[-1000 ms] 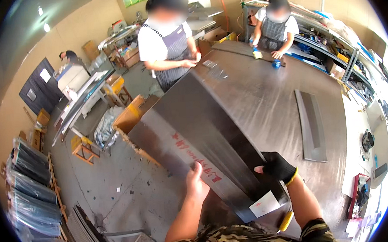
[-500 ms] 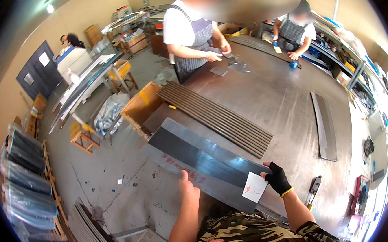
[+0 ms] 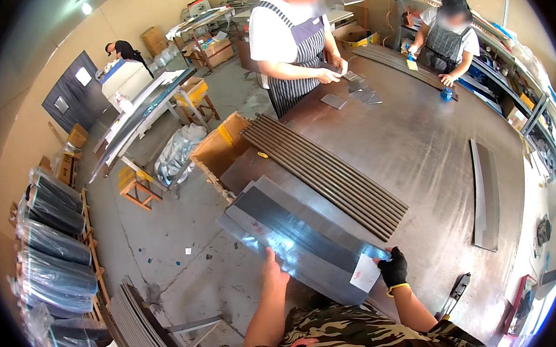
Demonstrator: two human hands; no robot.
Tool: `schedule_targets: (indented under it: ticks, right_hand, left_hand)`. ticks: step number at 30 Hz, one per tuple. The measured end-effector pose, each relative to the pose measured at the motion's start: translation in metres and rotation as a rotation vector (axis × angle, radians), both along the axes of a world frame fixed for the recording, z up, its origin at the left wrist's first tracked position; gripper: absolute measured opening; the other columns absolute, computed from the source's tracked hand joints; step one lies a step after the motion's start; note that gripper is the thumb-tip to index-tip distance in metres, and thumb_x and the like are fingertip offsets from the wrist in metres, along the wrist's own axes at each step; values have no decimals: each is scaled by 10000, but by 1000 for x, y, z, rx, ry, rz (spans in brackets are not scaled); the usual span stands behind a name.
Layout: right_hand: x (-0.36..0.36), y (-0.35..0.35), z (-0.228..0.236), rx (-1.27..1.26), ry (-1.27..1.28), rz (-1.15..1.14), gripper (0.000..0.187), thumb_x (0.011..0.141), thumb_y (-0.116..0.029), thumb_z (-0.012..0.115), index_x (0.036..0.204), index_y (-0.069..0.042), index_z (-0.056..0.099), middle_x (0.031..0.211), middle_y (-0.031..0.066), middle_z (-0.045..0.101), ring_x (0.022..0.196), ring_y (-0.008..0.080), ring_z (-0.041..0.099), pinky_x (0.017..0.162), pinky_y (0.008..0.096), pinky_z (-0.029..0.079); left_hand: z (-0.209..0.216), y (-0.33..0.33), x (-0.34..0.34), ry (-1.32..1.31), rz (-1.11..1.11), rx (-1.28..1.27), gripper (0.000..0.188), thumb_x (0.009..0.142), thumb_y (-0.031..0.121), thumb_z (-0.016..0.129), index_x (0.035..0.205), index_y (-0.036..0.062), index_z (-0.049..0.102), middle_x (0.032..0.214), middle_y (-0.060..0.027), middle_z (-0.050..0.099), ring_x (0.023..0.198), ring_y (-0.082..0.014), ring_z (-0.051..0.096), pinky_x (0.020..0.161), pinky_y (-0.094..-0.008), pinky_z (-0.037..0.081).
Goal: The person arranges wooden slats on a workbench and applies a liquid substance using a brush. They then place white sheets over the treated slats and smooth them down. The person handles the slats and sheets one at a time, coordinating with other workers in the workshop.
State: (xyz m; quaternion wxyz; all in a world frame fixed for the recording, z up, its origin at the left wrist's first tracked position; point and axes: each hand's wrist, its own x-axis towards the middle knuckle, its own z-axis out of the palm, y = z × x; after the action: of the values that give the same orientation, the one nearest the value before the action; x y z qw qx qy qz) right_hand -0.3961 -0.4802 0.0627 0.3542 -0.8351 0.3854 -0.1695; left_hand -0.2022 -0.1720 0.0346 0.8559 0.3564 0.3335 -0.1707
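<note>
A long, shiny grey sheet (image 3: 308,236) with a darker band along it lies slantwise across the table's near left edge. My bare left hand (image 3: 274,274) grips its near long edge, thumb on top, with the other fingers hidden beneath. At the sheet's right end, my right hand (image 3: 394,270), in a black fingerless glove with a yellow cuff, pinches the corner. A white paper (image 3: 365,272) with red marks rests on the sheet beside that hand. Bright glare covers the sheet near my left thumb. I cannot tell whether several layers are stacked.
Beyond the sheet, ribbed brown strips (image 3: 323,173) lie on the metal table (image 3: 425,157). A cardboard box (image 3: 215,149) adjoins its left edge. Right, there are a flat grey strip (image 3: 484,191) and a dark hand tool (image 3: 455,293). Two co-workers in striped aprons (image 3: 296,62) stand across the table.
The sheet has tilted in my hands, so glare now covers its near left part and the red writing there is fainter. The whole view has shifted slightly. Both hands keep their grip.
</note>
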Motion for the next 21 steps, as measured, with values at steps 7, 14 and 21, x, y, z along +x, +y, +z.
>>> schedule_targets:
  ticks: [7,14,21]
  right_hand:
    - [14,-12,30,123,39,33,351,723,-223,845,927,-8,657,766,144,689,692,271,665,643,370,519]
    - [12,-34,62,164,-110,95,273,858,-217,765,765,-13,609,628,68,603,544,144,565,521,331,464]
    - [27,-44,25,664,-204,134,367,879,-356,778,827,-48,586,701,21,578,587,135,586,480,324,502]
  left_hand:
    - [27,-1,3,-171,-13,67,426,932,155,713,1320,65,560,1270,-81,613,1155,-290,598,986,-519,504]
    - [21,-4,0,-176,30,30,470,873,79,765,1297,73,563,1240,-76,618,1121,-291,618,959,-493,527]
    - [10,-7,-1,-209,23,-17,424,937,141,703,1316,38,542,1230,-115,629,1140,-302,619,983,-508,521]
